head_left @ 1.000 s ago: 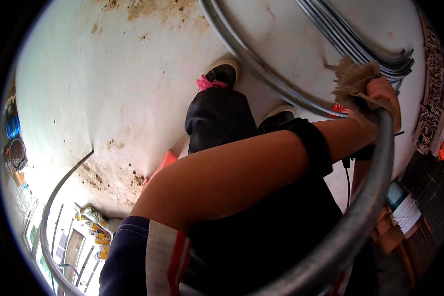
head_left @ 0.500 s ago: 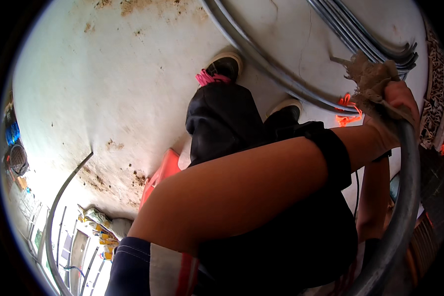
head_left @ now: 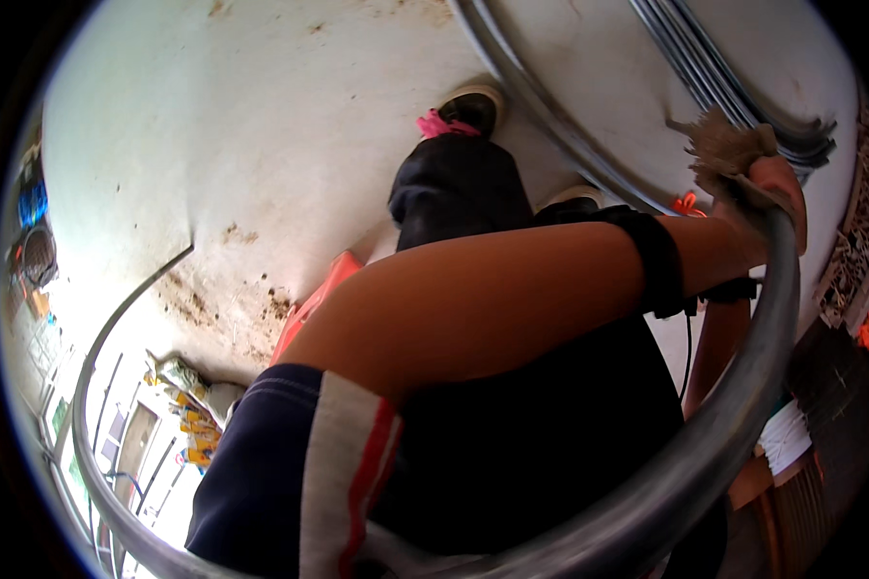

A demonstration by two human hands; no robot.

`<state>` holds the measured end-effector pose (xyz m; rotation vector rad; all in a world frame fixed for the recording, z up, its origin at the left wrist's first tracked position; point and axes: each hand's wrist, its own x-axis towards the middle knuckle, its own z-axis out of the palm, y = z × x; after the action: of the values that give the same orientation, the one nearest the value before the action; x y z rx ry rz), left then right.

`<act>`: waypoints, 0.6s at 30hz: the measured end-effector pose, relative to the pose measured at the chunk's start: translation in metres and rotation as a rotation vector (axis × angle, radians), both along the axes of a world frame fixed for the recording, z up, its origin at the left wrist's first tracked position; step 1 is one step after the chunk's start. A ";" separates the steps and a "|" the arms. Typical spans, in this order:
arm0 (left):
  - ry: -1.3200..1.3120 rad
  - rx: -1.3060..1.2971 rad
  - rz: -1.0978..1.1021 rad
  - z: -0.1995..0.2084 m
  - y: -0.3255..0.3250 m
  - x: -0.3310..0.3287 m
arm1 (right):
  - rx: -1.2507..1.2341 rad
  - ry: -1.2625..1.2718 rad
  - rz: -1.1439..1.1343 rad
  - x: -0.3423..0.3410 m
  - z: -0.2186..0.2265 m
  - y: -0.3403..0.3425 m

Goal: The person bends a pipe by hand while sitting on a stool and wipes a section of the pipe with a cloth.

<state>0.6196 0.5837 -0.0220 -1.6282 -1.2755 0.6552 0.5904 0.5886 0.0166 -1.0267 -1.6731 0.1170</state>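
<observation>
My left arm reaches across from the lower left. My left hand (head_left: 743,230) is closed on a brown rag (head_left: 729,159) wrapped around a long grey rod (head_left: 758,386). From the rag the rod bends down past the lower edge of the view. What looks like its other end rises at the left, with the tip above the floor. My right forearm (head_left: 719,357) shows below the left wrist, with a black band at its wrist. The left wrist and the rod hide my right hand, so its fingers cannot be made out.
Grey rods (head_left: 541,106) curve over the pale floor (head_left: 261,116) beyond my shoes, beside a rod bundle (head_left: 695,58). Orange cord (head_left: 687,204) lies near the rag. A red plastic object (head_left: 323,299) stands left of my leg; yellowish bags (head_left: 193,425) lie lower left.
The rod's curve has come up into view along the lower edge. My left hand and the rag have shifted slightly. The floor and feet have moved right in view.
</observation>
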 end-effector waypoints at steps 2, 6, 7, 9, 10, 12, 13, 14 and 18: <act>0.538 0.140 0.127 -0.007 -0.003 0.003 | 0.006 0.007 0.013 -0.002 0.005 -0.004; 0.941 0.107 0.232 -0.020 0.008 0.044 | -0.006 0.004 0.021 -0.004 0.003 -0.006; 0.956 0.070 0.253 -0.021 0.014 0.058 | -0.004 -0.001 0.031 -0.004 0.002 -0.005; 0.980 -0.013 0.337 -0.021 0.026 0.084 | -0.009 -0.016 0.065 -0.012 0.004 -0.006; 0.992 -0.029 0.396 -0.021 0.031 0.084 | -0.002 -0.011 0.056 -0.012 0.001 -0.005; 1.037 0.000 0.638 -0.022 0.030 0.082 | 0.010 -0.011 0.056 -0.010 0.000 -0.003; 1.109 0.025 0.750 -0.021 0.025 0.079 | -0.002 -0.015 0.064 -0.010 0.000 -0.011; 0.949 0.026 0.643 -0.015 0.021 0.076 | -0.012 -0.019 0.056 -0.008 -0.001 -0.011; 0.428 -0.019 0.342 0.026 0.023 0.008 | -0.009 -0.009 0.034 0.002 -0.007 -0.009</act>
<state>0.6272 0.6070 0.0037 -1.2026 -1.2314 1.1593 0.5927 0.5793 0.0091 -1.0075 -1.7003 0.1423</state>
